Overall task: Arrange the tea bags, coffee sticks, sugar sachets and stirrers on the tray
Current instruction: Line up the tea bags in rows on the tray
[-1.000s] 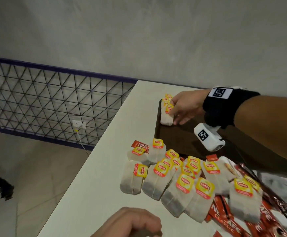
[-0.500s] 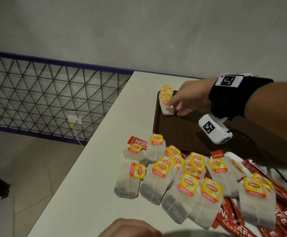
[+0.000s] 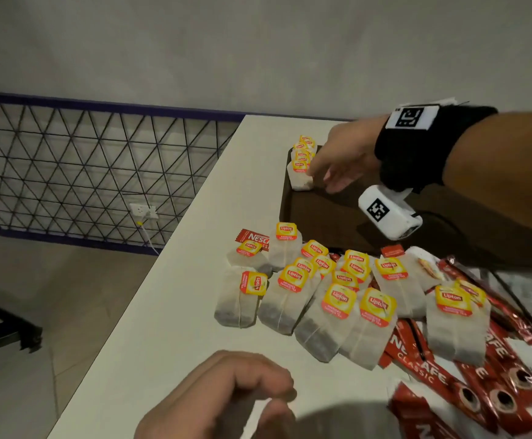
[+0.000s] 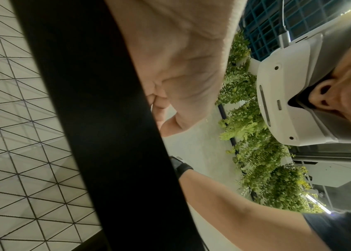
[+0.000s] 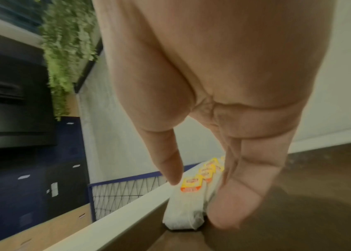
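Note:
A short row of Lipton tea bags [image 3: 301, 172] [image 5: 183, 212] stands in the far left corner of the dark brown tray [image 3: 321, 217] [image 5: 299, 212]. My right hand [image 3: 321, 180] [image 5: 202, 195] reaches over the tray with straight fingers that touch the row's right side; the thumb hovers above the nearest yellow tag. A loose pile of tea bags [image 3: 315, 296] lies on the white table [image 3: 179, 312], overlapping red Nescafe coffee sticks [image 3: 442, 378]. My left hand [image 3: 226, 397] [image 4: 164, 117] sits at the table's near edge, loosely curled and holding nothing.
The table's left edge drops to the floor beside a black wire-mesh railing [image 3: 84, 169] with a wall socket [image 3: 144, 210]. A dark cable [image 3: 448, 223] crosses the tray at right. A white sachet [image 3: 426, 267] lies at the pile's back right.
My right hand stays at the tea bag row, its fingers now straighter against the row's side. My left hand shows more at the bottom of the head view.

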A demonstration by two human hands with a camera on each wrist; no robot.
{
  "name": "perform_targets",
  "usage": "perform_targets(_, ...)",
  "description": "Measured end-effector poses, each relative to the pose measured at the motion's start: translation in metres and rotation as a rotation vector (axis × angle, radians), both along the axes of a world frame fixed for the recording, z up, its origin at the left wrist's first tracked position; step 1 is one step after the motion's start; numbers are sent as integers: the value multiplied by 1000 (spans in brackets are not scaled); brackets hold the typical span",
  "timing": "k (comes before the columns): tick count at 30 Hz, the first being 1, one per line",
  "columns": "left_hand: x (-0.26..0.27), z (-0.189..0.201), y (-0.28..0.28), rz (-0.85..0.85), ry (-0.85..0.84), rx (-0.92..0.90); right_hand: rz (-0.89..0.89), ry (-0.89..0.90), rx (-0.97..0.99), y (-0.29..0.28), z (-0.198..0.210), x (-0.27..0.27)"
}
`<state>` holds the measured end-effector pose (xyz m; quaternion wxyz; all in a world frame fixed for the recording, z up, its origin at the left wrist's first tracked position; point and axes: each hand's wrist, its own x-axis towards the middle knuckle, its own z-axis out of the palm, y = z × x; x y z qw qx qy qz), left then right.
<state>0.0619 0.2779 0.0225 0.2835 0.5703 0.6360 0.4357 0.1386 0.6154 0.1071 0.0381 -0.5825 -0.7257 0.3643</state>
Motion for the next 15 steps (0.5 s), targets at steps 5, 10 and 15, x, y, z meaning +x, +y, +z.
perform_targets(5,0,-17,-17,91,-274,195,166,-113,96,-56,30,35)
perform_targets(10,6,-5,-16,134,-326,117,293,-168,-1,-135,32,67)
perform_targets(15,7,-3,-20,174,-263,90,288,-255,75,-182,19,77)
